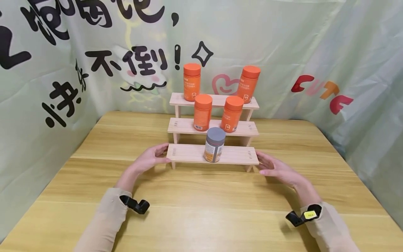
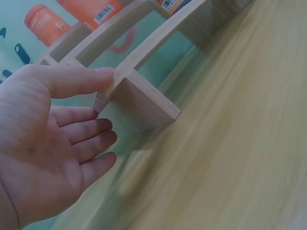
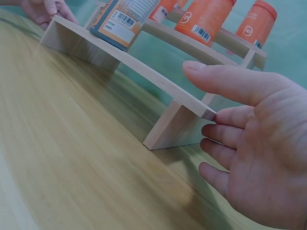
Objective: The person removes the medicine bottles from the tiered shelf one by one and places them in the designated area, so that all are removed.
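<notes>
A three-tier wooden display stand [image 1: 185, 153] sits on the table, several orange bottles on its upper two steps. Two of these, including the left bottle [image 1: 192, 84], are on the top step; the middle step holds others, such as the right one [image 1: 232, 114]. A grey-lidded bottle [image 1: 215, 145] stands upright on the bottom step. My left hand [image 1: 157, 155] is at the left end of that step, thumb tip against its front corner in the left wrist view. Opposite it, my right hand [image 1: 275, 168] touches the right end with the index fingertip, its thumb raised apart and fingers loosely extended.
The wooden table [image 1: 201, 210] extends in front of the stand and to both sides. Behind it hangs a pale green printed curtain [image 1: 277, 45] with lettering, which also runs along the left and right sides. Each wrist wears a black camera mount [image 1: 135, 204].
</notes>
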Demonstrator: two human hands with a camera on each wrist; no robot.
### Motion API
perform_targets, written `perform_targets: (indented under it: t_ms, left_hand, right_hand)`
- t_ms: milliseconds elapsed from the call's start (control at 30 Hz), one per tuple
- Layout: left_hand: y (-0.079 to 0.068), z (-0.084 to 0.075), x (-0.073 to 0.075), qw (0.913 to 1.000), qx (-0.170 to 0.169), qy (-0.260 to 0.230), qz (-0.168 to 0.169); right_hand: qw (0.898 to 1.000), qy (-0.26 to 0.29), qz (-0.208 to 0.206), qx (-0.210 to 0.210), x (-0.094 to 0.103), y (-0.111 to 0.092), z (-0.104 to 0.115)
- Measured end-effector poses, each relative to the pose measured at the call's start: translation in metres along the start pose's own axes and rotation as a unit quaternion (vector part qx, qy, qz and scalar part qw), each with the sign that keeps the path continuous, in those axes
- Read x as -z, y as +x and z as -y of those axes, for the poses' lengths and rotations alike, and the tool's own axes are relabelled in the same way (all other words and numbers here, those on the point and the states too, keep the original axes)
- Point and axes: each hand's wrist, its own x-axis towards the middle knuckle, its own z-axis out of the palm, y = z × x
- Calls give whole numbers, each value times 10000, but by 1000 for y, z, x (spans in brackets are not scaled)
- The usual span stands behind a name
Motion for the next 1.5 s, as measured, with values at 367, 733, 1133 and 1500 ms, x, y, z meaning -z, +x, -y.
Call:
perform_targets:
  t_ms: [367,733,1133,1500]
  left_hand:
    - [-13,5,18,10000,47,43,-25]
    - [-15,7,21,10000,-32,15,-66]
    - [-19,8,29,9999,-13,-140,-60]
    - [-20,4,20,9998,-137,-48,-118]
  right_hand:
    - [9998,88,199,-17,-13,16,3]
    - [9996,146,246,-48,-19,17,5]
    - [9992,-122,380,88,-21,17,10]
    - [9978,-648,85,-97,-16,15,15]
